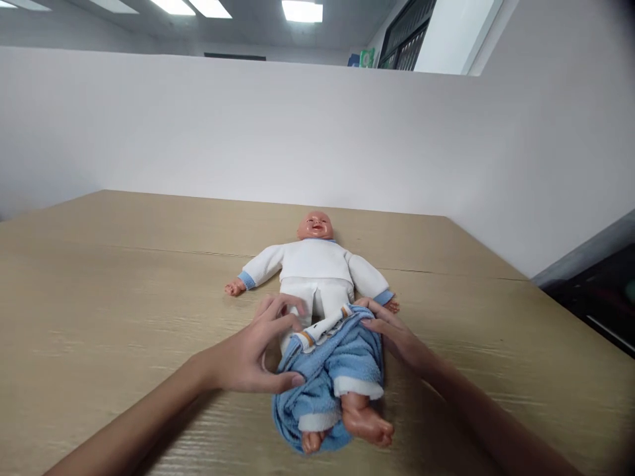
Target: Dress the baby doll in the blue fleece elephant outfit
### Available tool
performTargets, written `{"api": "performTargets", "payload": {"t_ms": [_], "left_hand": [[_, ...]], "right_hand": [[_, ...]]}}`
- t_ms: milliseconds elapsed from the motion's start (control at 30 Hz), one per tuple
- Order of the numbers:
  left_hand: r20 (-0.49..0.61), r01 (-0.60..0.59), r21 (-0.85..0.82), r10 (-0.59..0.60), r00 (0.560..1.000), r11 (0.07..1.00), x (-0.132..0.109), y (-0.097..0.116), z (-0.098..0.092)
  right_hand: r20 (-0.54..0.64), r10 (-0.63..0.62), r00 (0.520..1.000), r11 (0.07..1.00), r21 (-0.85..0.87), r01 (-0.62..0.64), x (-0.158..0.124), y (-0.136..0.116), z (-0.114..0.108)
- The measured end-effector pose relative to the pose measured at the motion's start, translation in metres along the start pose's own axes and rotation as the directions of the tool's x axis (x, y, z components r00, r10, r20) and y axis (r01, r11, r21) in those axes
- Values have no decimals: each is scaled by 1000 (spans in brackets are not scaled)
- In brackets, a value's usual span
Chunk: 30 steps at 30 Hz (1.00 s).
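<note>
A baby doll (314,264) lies on its back on a light wooden table (124,291), head away from me. It wears a white top and white trousers. Blue fleece trousers (342,363) are bunched around its legs, with the waistband near its thighs. My left hand (258,350) curls around the left side of the waistband, thumb pressed on the blue cloth. My right hand (387,330) pinches the waistband's right side next to the doll's hip. The doll's bare feet (367,423) stick out toward me.
A white partition wall (198,132) runs along the far edge of the table. A dark surface (595,297) lies beyond the table's right edge. Ceiling lights show above the partition.
</note>
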State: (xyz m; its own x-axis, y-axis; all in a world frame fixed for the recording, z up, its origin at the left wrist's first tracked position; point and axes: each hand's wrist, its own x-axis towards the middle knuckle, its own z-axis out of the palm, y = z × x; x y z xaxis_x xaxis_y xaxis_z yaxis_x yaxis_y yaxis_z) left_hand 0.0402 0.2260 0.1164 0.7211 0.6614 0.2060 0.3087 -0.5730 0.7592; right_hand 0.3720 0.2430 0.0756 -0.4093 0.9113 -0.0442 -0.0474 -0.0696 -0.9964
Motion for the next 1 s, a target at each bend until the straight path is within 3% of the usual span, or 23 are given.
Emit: {"api": "performTargets", "payload": {"t_ms": [200,300,400,500,700,800,1000], "left_hand": [[-42,20,-213,-30,999,977,-2,-11,11],[-108,101,-426,-162,981,899,0,-15,16],[-191,200,-550,-356,915,811,0,-19,18],[-234,241,-628,-476,848,740,1,-23,19],[-142,73,-924,-513,847,376,9,-31,31],[-157,24,-945,-515,842,327,11,-33,34],[-156,12,-949,-503,850,315,11,-37,33]], "right_hand": [[-89,133,987,949,299,-101,-4,7,25],[-117,188,975,922,363,-134,-6,2,35],[-124,219,968,916,369,-159,-7,1,39],[-140,212,967,920,363,-149,-6,4,39],[-220,198,955,930,350,-112,-5,10,38],[-188,173,967,934,342,-100,-7,12,37],[-151,125,981,947,313,-73,-8,14,34]]}}
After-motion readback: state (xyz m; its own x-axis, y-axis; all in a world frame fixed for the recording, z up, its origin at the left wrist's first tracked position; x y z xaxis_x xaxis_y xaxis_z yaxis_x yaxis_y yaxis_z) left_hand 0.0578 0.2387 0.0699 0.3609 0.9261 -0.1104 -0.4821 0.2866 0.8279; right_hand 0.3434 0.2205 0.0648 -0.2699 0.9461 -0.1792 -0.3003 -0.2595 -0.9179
